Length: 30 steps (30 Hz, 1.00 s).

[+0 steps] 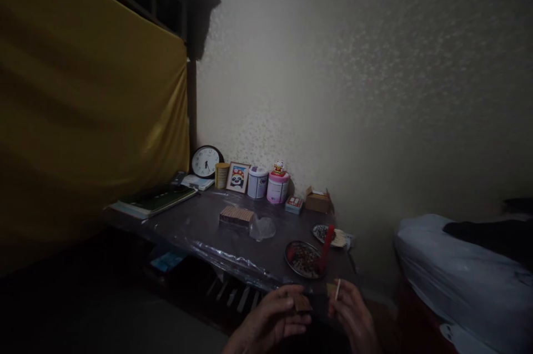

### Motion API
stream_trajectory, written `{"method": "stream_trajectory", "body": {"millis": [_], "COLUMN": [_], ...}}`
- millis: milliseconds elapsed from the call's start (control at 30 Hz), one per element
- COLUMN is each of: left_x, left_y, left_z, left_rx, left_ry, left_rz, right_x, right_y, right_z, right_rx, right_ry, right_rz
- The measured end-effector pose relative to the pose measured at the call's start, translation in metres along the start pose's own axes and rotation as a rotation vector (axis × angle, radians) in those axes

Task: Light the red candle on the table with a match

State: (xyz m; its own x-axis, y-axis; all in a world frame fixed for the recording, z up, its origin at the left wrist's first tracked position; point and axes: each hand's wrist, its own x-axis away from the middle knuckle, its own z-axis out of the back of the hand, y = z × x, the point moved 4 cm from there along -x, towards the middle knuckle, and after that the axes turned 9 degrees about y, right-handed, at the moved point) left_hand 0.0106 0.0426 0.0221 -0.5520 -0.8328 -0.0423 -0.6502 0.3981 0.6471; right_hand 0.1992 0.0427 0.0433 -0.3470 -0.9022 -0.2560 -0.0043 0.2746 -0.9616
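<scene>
My left hand (277,315) is closed around a small flat brown piece (302,303), pinched between thumb and fingers. A short pale stick (337,290) stands upright in the fingertips of my right hand (353,312). A small yellowish patch (331,289) shows beside that stick; I cannot make out what it is. Both hands are in front of the table's near edge, apart from each other. Just beyond them sits a round metal plate (303,258) of small dark bits, with a red strip-like handle (328,242) rising from its right side.
A smaller plate (323,233) with pale flat sticks (340,237) lies behind. Further left are a row of brown pieces (236,215) and a clear plastic lump (263,228). Tins (277,187), a picture frame (238,177), a clock (207,162) and a cardboard box (317,201) line the wall.
</scene>
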Motion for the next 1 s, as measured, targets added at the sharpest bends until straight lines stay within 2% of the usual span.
{"method": "stream_trajectory", "body": {"millis": [133, 533, 733, 1000], "left_x": [0.000, 0.001, -0.003, -0.006], "left_y": [0.001, 0.003, 0.001, 0.000], "left_z": [-0.001, -0.004, 0.000, 0.000], "left_rx": [-0.008, 0.016, 0.018, 0.011], "left_ry": [-0.018, -0.011, 0.008, 0.026], "left_rz": [-0.010, -0.042, -0.056, -0.052], "right_x": [0.004, 0.004, 0.003, 0.005], "right_y": [0.000, 0.002, 0.000, -0.006], "right_z": [-0.004, -0.007, -0.009, -0.011], "right_rx": [-0.089, -0.024, -0.054, -0.078], "right_ry": [-0.064, -0.119, -0.088, -0.058], "right_rz": [-0.069, -0.099, -0.116, -0.209]}}
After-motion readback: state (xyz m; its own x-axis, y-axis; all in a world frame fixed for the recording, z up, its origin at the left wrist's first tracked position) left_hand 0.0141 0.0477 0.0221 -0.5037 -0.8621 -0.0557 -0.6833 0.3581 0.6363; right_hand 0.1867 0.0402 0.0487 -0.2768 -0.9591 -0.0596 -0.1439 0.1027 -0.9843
